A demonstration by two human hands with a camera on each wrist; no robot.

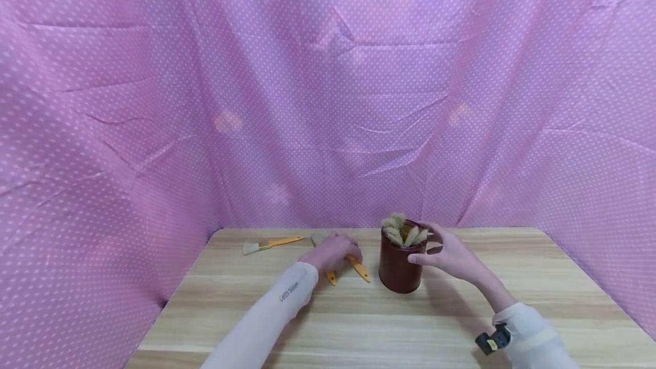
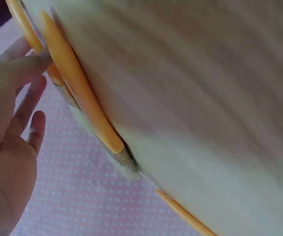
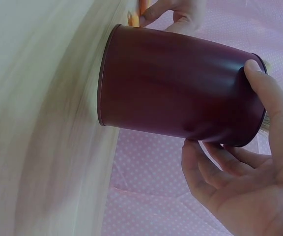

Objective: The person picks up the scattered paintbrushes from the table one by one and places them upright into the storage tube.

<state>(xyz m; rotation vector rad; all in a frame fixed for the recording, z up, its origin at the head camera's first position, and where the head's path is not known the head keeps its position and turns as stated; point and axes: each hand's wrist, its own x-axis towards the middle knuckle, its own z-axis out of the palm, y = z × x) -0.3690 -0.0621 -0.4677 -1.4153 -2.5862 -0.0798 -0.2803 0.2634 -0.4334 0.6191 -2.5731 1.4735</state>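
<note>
My left hand (image 1: 334,251) pinches the orange handle of one paintbrush (image 1: 359,268) between thumb and index finger; its other fingers stand loosely apart. A second paintbrush (image 2: 75,81) lies beside it on the table, its handle end (image 1: 331,277) showing below the hand. My right hand (image 1: 451,255) holds a dark red can (image 1: 400,269) near its top, the thumb on the near side and the fingers round the right side. The can stands upright on the table. Fluffy beige tufts (image 1: 393,236) stick out of its mouth.
Another paintbrush (image 1: 271,244) with pale bristles and an orange handle lies at the back left of the wooden table (image 1: 389,329). Pink dotted cloth (image 1: 328,101) hangs behind the table and along its sides.
</note>
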